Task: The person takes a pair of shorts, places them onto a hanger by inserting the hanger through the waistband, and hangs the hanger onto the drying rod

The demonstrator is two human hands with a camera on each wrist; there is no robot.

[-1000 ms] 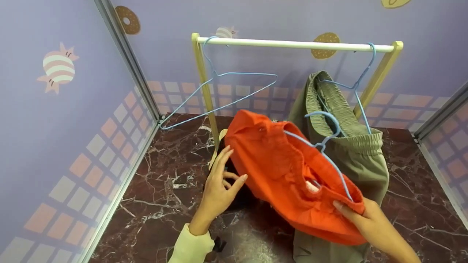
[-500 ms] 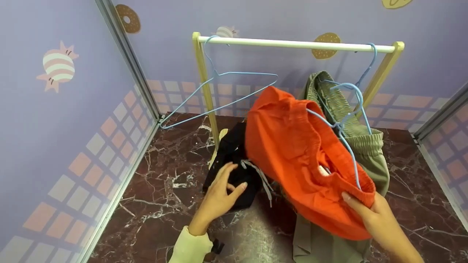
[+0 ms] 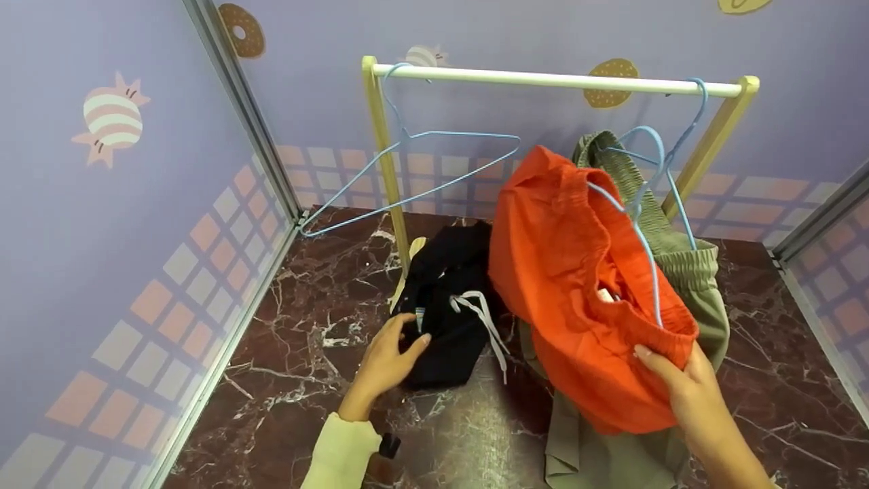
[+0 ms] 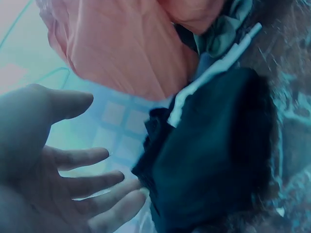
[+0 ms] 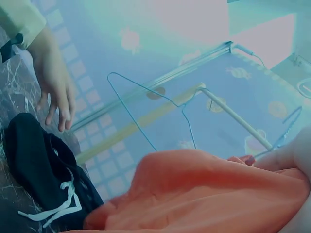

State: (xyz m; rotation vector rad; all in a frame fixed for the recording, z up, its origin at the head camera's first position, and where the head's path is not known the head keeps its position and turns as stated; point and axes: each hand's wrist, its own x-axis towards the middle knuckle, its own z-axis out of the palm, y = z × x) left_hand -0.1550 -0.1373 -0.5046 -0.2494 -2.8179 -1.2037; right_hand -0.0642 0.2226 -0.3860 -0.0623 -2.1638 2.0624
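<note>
My right hand [image 3: 696,394] grips the waistband of a pair of orange shorts [image 3: 557,272], thumb on the front side. A light blue hanger [image 3: 648,238] sits inside that waistband, its hook pointing up. My left hand [image 3: 388,360] is apart from the orange shorts, fingers relaxed, beside a black garment [image 3: 441,339] with a pale drawstring [image 3: 485,316] lying on the floor. In the left wrist view the fingers [image 4: 92,184] are spread and hold nothing. Behind the orange shorts, green elastic-waist trousers [image 3: 703,278] hang from the rack, partly covered.
A small rack with a white rail [image 3: 502,76] and wooden posts [image 3: 719,142] stands at the back. One bare blue hanger [image 3: 414,200] hangs at its left end. Patterned walls [image 3: 136,238] close in the sides, above a dark marbled floor [image 3: 271,407].
The orange shorts and their hanger have moved up and right, in front of the green trousers, uncovering the black garment. My left hand has drawn slightly down and left.
</note>
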